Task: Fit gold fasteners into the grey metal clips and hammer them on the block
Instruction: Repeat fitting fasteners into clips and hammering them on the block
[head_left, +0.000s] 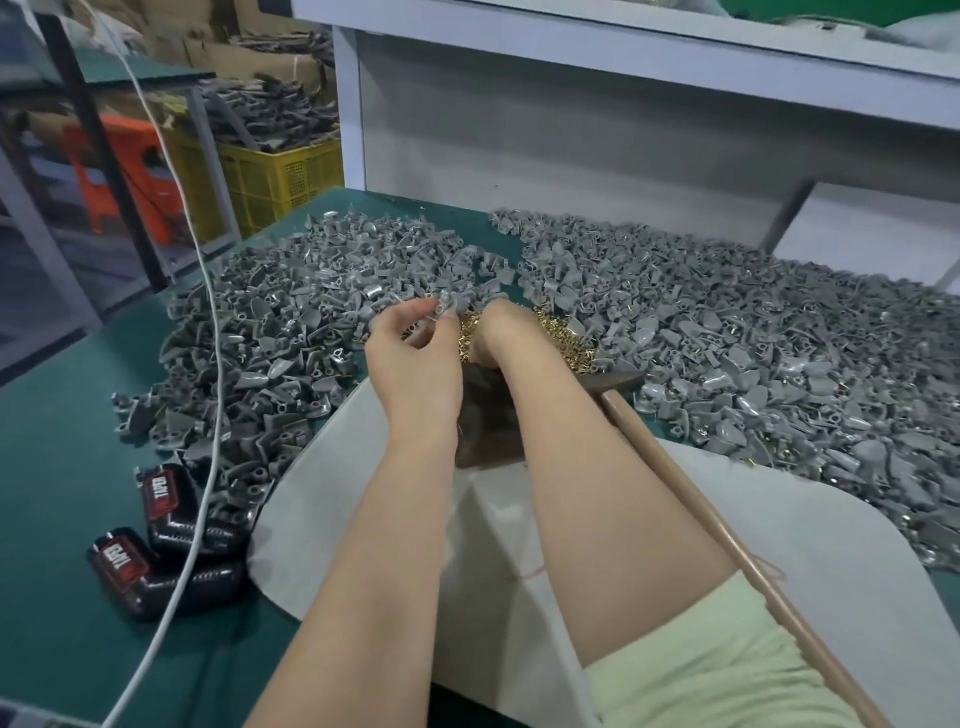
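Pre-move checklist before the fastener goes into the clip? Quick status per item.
1. Grey clip pinched in left hand: ok.
2. Right hand on the gold fasteners: ok.
3. Fastener picked up by right hand: cannot tell, its fingers are hidden.
4. Block top free: cannot tell, forearms cover it.
5. Hammer lying unheld beside right forearm: ok.

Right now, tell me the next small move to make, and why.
Probably pinch one piece from the fasteners with the right hand and bring it to the clip. The left hand already holds that clip up beside the pile, and the right hand reaches down into the gold heap. The hammer lies unheld by the block, so striking seems a step away.
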